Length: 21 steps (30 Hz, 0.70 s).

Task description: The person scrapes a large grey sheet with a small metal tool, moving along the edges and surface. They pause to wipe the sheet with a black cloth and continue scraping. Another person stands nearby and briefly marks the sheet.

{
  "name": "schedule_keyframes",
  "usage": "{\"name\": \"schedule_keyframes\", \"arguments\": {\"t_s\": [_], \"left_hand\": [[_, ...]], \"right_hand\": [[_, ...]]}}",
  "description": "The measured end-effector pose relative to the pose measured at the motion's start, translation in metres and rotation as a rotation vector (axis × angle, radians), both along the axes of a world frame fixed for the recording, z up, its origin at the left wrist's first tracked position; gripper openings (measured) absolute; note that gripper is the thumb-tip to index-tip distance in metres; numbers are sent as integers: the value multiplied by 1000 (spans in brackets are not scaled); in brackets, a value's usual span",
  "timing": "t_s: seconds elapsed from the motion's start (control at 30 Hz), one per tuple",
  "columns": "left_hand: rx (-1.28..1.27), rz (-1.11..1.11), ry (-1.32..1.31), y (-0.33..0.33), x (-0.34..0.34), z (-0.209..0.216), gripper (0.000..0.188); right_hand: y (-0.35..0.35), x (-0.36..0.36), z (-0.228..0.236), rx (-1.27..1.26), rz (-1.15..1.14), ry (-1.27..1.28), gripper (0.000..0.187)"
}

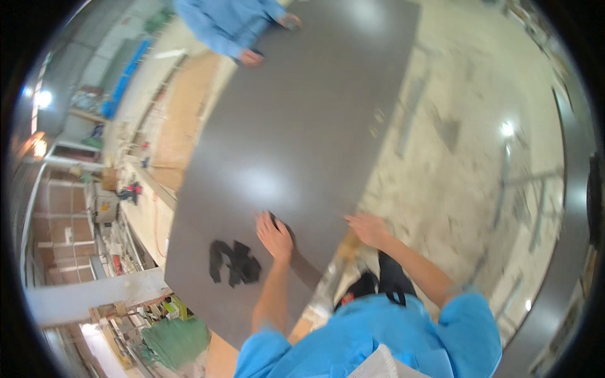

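Note:
A large, smooth, dark grey panel (302, 113) stretches away from me. Flat on its near part lies my left hand (275, 237), fingers stretched out. A dark patch shows along that hand's right side; I cannot tell whether it is shadow or something under the palm. To the left of this hand rests a crumpled black pair of gloves or cloth pieces (234, 263). At the panel's right edge is my right hand (370, 230), its fingers extended and their tips at the edge. Nothing shows in it.
Across the panel, a co-worker in a blue sleeve (233, 25) has both hands at its far left edge. A pale, scuffed floor (466, 157) lies to the right. Wooden boards (186, 120) and a green cloth or sack (173, 343) are on the left.

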State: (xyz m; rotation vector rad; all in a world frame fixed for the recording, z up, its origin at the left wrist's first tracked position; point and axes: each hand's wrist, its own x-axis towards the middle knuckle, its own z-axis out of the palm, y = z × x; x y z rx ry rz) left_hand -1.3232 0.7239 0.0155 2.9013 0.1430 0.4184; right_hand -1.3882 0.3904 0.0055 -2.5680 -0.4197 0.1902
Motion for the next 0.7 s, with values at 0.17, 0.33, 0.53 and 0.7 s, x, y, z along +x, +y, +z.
{"name": "schedule_keyframes", "arguments": {"t_s": [0.17,0.33,0.53,0.7], "left_hand": [[-57,43,47,-5,3,9,51],[-66,63,72,-6,4,13,52],[-62,74,74,-7,6,10,52],[-57,90,106,-6,5,9,52]], "right_hand": [[-121,132,-11,145,-398,-323,19],[-212,234,-13,34,-594,-376,23],[-231,261,-13,13,-564,-297,28],[-179,218,-25,1,-430,-381,27]]}}
